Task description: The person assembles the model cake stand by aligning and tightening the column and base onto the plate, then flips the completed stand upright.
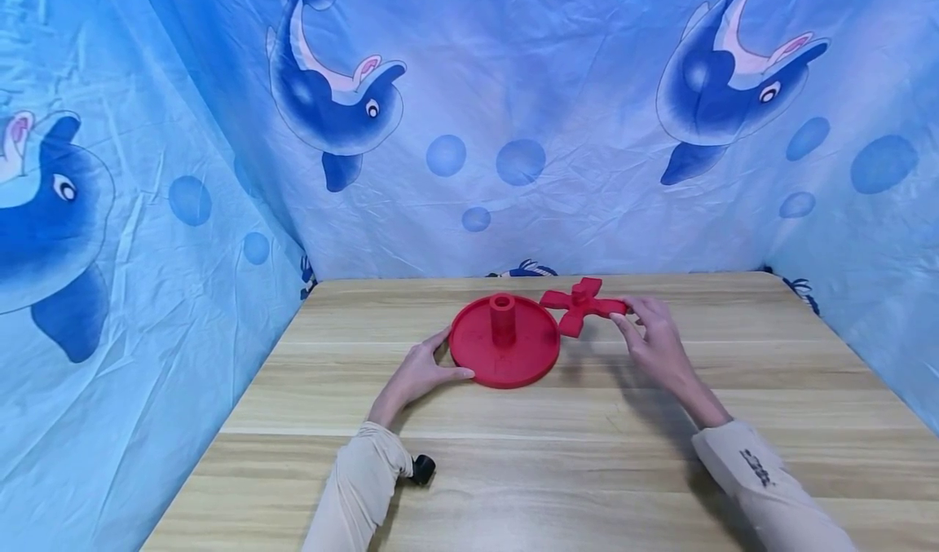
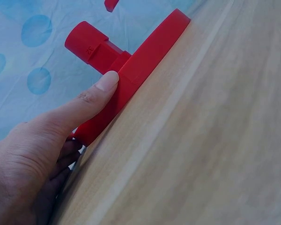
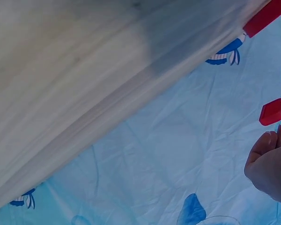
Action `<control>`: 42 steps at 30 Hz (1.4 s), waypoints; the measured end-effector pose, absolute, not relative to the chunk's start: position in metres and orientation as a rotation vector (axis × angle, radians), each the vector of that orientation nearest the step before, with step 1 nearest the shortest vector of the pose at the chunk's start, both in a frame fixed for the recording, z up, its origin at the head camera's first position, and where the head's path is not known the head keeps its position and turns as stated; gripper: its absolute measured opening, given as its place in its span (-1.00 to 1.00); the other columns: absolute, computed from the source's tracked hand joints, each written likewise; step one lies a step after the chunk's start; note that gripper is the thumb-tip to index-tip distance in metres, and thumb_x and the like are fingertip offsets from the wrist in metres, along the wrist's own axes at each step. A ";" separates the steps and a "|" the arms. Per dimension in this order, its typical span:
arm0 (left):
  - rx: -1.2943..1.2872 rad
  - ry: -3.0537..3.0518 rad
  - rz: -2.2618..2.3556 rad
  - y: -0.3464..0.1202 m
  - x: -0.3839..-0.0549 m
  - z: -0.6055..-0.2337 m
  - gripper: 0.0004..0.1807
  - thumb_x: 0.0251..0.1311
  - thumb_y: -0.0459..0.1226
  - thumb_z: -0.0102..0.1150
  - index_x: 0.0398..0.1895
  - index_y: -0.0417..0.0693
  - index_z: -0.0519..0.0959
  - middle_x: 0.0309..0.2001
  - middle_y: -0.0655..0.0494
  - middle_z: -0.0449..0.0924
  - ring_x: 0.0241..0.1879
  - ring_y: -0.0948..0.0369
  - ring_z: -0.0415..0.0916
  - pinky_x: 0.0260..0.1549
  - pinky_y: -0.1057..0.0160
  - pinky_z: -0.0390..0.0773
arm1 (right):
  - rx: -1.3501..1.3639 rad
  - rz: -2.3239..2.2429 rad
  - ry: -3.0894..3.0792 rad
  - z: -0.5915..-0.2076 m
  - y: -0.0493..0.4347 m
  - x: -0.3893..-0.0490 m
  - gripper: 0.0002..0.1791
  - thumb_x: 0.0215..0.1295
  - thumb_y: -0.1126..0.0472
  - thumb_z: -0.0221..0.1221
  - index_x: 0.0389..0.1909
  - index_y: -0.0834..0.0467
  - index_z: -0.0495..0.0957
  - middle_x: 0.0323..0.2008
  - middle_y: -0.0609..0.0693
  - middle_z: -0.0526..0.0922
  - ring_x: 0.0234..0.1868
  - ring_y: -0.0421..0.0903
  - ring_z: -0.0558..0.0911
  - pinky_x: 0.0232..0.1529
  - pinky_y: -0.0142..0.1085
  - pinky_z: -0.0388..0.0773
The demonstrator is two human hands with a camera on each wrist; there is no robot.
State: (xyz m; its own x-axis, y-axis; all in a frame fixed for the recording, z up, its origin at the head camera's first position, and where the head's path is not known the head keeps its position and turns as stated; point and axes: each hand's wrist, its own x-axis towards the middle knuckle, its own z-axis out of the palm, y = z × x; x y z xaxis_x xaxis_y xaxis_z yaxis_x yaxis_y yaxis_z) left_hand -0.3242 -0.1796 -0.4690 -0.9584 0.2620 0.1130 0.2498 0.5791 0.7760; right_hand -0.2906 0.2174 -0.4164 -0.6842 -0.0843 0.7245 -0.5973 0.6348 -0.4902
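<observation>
Left hand (image 1: 418,371) grasps round red plastic-looking base (image 1: 504,363); right hand (image 1: 655,342) pinches red four-armed cross (image 1: 584,305)

In the head view, the base lies flat towards 12 o'clock on the light wood-grain worktop (image 1: 557,454), an upright hollow red column (image 1: 503,322) rising from its middle. The left grip is grasping the rim: the thumb presses at 7 o'clock, the fingers reach round at 9 o'clock. The cross is held at the base's 2 o'clock, a short red knob (image 1: 580,293) pointing up at its centre. The right grip is clenched on the cross's 3 o'clock arm, thumb and fingers pinching its end. Both wrist views show the cross raised, apart from the worktop and the base. Beige sleeves (image 1: 359,483) reach in from 7 and 5 o'clock, with a small black object (image 1: 423,470) at the left cuff. A blue fabric backdrop (image 1: 572,46) printed with dolphins (image 1: 323,99) hangs from 9 round to 3 o'clock.
</observation>
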 end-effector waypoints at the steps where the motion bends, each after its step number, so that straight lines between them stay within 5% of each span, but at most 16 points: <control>1: 0.448 2.782 1.359 -0.180 -0.324 -0.469 0.15 -0.03 0.11 0.62 0.61 0.00 0.24 0.52 0.00 0.30 0.50 0.02 0.19 0.39 -0.09 0.32 | 0.531 0.982 -2.179 -0.416 0.216 -0.291 -0.68 0.27 0.50 0.33 0.04 0.47 0.62 -0.16 0.32 0.60 -0.08 0.23 0.48 -0.25 -0.04 0.41; 18: 0.442 2.783 1.354 -0.180 -0.323 -0.468 0.16 -0.03 0.12 0.62 0.61 -0.01 0.24 0.52 0.01 0.29 0.52 0.01 0.17 0.39 -0.09 0.33 | 0.507 1.049 -2.241 -0.409 0.201 -0.291 -0.70 0.36 0.40 0.33 0.08 0.38 0.64 -0.11 0.22 0.62 -0.08 0.15 0.55 -0.22 -0.34 0.52; 25: 0.457 2.783 1.354 -0.180 -0.323 -0.469 0.15 -0.01 0.10 0.62 0.62 -0.04 0.23 0.52 -0.05 0.28 0.52 -0.02 0.15 0.40 -0.10 0.30 | 0.519 1.074 -2.167 -0.407 0.192 -0.294 -0.73 0.32 0.47 0.32 0.02 0.45 0.64 -0.17 0.26 0.63 -0.19 0.18 0.59 -0.21 -0.07 0.57; 32: 0.457 2.793 1.342 -0.180 -0.323 -0.469 0.15 0.00 0.11 0.61 0.62 -0.03 0.23 0.53 -0.06 0.27 0.51 0.00 0.18 0.41 -0.10 0.28 | 0.470 1.264 -2.102 -0.400 0.179 -0.298 -0.77 0.38 0.44 0.28 0.01 0.45 0.66 -0.19 0.29 0.66 -0.19 0.09 0.57 -0.14 -0.57 0.44; 42: 0.450 2.793 1.339 -0.180 -0.322 -0.467 0.15 0.00 0.13 0.60 0.61 -0.04 0.24 0.51 -0.07 0.31 0.47 -0.02 0.23 0.36 -0.13 0.36 | 0.298 1.624 -2.246 -0.387 0.169 -0.300 -0.60 0.58 0.17 0.16 0.12 0.46 0.62 -0.08 0.33 0.72 -0.19 -0.23 0.66 -0.13 -0.51 0.60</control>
